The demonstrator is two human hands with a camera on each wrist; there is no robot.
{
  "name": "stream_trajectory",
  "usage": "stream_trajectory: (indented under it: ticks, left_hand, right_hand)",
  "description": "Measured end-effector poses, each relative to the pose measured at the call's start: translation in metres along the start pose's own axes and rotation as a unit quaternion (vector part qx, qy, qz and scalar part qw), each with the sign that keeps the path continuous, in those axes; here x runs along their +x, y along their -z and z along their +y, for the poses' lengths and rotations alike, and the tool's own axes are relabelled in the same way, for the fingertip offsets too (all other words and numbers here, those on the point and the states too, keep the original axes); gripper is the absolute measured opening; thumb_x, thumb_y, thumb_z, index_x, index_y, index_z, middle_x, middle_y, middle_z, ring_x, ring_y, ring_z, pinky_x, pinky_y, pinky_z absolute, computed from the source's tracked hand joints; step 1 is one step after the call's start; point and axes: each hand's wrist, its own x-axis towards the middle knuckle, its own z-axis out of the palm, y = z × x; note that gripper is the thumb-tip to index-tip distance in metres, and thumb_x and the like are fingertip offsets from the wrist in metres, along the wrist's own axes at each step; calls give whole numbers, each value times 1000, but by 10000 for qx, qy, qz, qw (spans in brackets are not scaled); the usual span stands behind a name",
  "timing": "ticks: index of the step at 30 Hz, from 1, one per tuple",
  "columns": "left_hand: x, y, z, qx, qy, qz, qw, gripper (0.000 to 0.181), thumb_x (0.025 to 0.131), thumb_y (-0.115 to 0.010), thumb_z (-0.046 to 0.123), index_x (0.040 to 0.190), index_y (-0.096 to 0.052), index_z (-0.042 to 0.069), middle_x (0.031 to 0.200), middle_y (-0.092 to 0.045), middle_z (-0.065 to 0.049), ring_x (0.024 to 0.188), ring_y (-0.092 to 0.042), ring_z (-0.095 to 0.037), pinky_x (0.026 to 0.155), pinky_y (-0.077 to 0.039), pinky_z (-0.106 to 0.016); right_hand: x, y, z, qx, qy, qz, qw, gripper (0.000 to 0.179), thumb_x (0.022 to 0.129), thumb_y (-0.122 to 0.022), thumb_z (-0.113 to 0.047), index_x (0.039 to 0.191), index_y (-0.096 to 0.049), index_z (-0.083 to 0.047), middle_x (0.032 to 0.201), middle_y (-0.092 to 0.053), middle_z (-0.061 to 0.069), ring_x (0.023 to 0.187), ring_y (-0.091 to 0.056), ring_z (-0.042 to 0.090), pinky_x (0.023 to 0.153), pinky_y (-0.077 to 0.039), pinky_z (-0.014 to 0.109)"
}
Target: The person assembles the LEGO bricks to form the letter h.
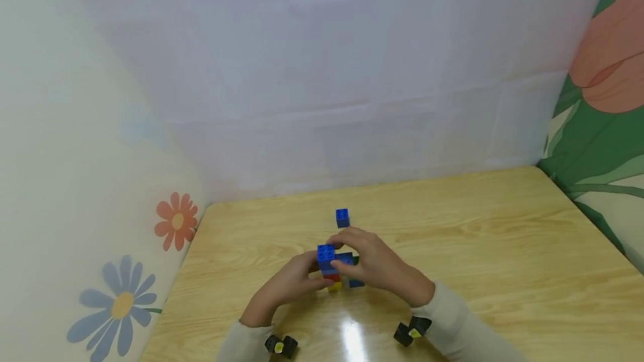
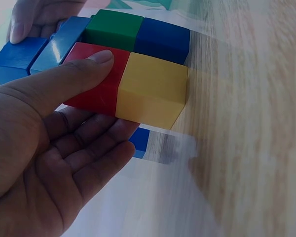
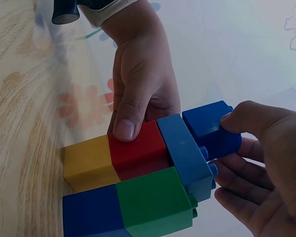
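Observation:
A small two-column build of toy building bricks stands on the table. One column has a yellow brick below a red brick; the other has a dark blue brick below a green brick. Across both tops lies a longer blue brick. My left hand grips the red brick, thumb on its near face and fingers behind. Between thumb and fingers, my right hand pinches a blue brick at the top of the red-and-yellow column, right at the long brick, a thin gap showing between them.
Beyond the hands, a loose blue brick lies on the wood-grain table. A white sheet hangs behind the table's far edge. Flower-patterned walls flank both sides. Black wrist cameras sit on both sleeves.

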Motion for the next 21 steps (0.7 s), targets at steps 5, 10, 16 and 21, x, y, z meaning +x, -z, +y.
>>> stream_trajectory:
  ticks: [5, 10, 16, 21]
  left_hand:
    - [2, 0, 3, -18, 52, 8, 10000, 54, 94, -68, 23, 143, -47, 15, 137, -55, 2, 124, -54, -18, 101, -46, -33]
    - [2, 0, 6, -48, -50, 97, 9999, 53, 93, -68, 20, 142, -48, 17, 136, -56, 3, 123, -55, -18, 101, -47, -34]
    - [-1, 3, 4, 16, 10, 120, 9999, 50, 94, -67, 24, 140, -50, 19, 134, -58, 4, 121, -56, -17, 100, -47, -32]
    - [2, 0, 2, 19, 20, 17, 10000, 48, 94, -67, 26, 139, -51, 16, 134, -58, 1, 122, -55, -19, 100, -47, -30]
  right_hand:
    - [0, 1, 0, 23, 15, -13, 10000, 35, 92, -70, -24, 123, -62, -11, 115, -62, -3, 103, -61, 11, 86, -53, 26]
    - [1, 1, 1, 25, 132, 75, 9999, 34, 91, -70, -22, 122, -62, -9, 114, -62, -1, 101, -62, 14, 84, -55, 32]
    - [5, -1, 0, 63, 191, 5, 9998, 34, 92, -69, -22, 123, -62, -9, 115, -63, 0, 103, -63, 17, 87, -54, 29]
    - [-1, -1, 0, 83, -102, 11, 9999, 36, 92, -69, -24, 124, -62, -8, 118, -64, 0, 104, -64, 15, 87, -54, 28]
